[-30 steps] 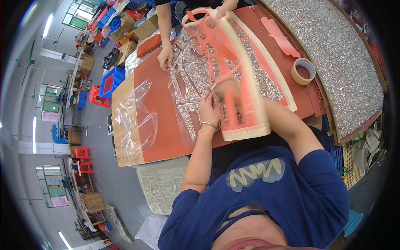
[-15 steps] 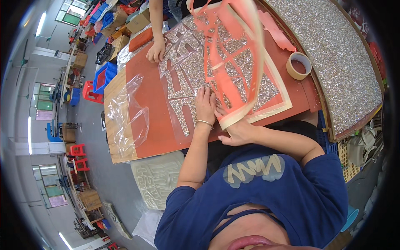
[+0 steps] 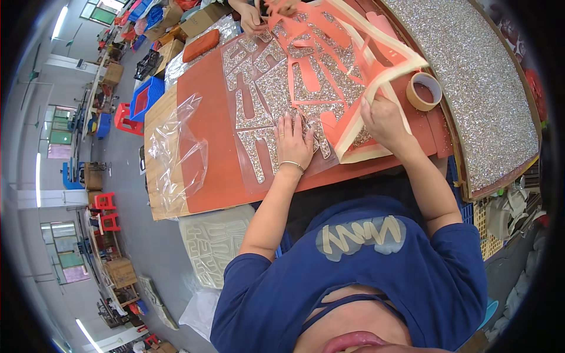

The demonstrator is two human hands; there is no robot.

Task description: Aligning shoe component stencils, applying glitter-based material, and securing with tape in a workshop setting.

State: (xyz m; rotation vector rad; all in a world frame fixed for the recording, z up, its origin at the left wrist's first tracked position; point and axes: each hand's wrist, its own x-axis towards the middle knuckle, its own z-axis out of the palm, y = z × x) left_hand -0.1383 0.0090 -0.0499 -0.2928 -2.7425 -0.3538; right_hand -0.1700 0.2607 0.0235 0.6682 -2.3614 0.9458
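Observation:
My left hand (image 3: 294, 141) lies flat with its fingers stretched out on a clear sheet bearing glittery cut-out shapes (image 3: 255, 112). My right hand (image 3: 384, 120) grips the pale taped edge of a coral-orange stencil sheet (image 3: 318, 76). That sheet is partly lifted and folded over toward the right, and more glittery shapes show through its openings. At the far edge, another person's hands (image 3: 253, 20) hold the stencil's far part. All of it rests on a reddish-brown board (image 3: 203, 117).
A roll of tape (image 3: 424, 92) stands right of the stencil, beside a large glitter-filled tray (image 3: 471, 88). Crumpled clear film (image 3: 176, 153) covers the board's left end. An orange bundle (image 3: 201, 46) and blue crates (image 3: 146, 99) are farther left.
My right hand has moved right and away from me, folding the stencil's near edge over to the right. More glittery shapes are uncovered. The other person's hand has moved to the stencil's far end.

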